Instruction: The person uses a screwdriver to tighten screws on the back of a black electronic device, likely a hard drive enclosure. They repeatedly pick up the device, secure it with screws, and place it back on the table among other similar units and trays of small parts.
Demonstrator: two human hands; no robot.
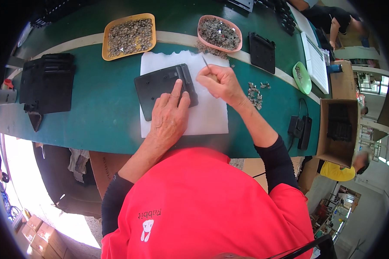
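Observation:
A flat black plastic panel (152,91) lies slightly turned on a white sheet (215,115) in front of me. My left hand (169,115) rests on it, the index finger stretched toward the raised strip along its right side. My right hand (224,84) is closed round a thin pointed metal tool (205,61) just right of the panel's far right corner. The tool's tip points up and away from the panel; its handle is mostly hidden in my fingers.
Beyond the sheet stand a yellow tray (129,36) and a pink tray (219,34), both full of small metal parts. Loose metal clips (255,96) lie at the right. More black panels (47,82) are stacked at the left. A green bowl (301,77) and cardboard box (339,131) stand far right.

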